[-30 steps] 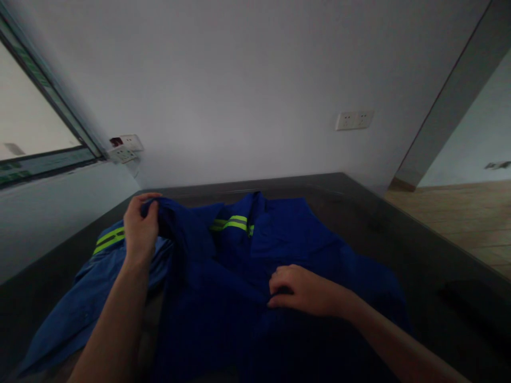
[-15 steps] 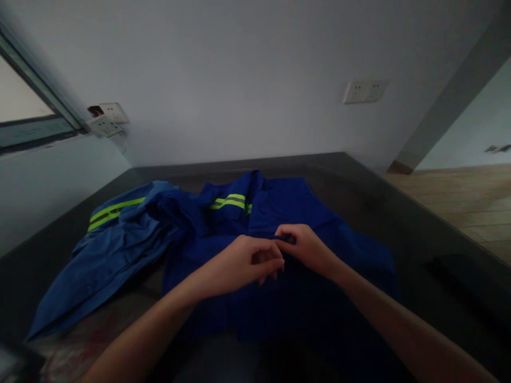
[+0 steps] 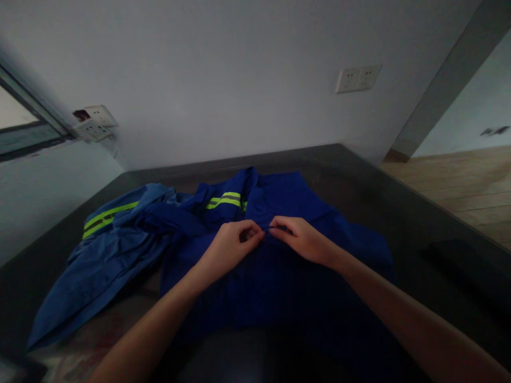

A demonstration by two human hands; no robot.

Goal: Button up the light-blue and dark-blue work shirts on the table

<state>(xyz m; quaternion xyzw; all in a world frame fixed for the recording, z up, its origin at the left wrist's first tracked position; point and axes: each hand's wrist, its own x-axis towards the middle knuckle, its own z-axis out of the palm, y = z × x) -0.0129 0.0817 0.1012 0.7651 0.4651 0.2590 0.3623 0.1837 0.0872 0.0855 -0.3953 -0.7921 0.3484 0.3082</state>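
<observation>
A dark blue work jacket (image 3: 279, 287) with yellow-green and grey reflective stripes lies spread on the dark table. Over its middle, my left hand (image 3: 231, 242) pinches thumb and fingers together at the cloth. Just to the right, my right hand (image 3: 301, 239) pinches a bit of the jacket's edge. The fingertips nearly meet, and a thin dark piece of fabric shows between them. What exactly the edge is, placket or seam, is too dim to tell.
A second, lighter blue garment (image 3: 99, 266) with yellow-green stripes lies crumpled at the left, touching the jacket. A black object (image 3: 467, 271) lies at the right of the dark table (image 3: 339, 170). Behind is a wall with a socket plate (image 3: 358, 78).
My left hand has risen and turned, its fingers now closed in a pinch facing the right hand. My right hand stays pinched on the jacket. The view has shifted slightly.
</observation>
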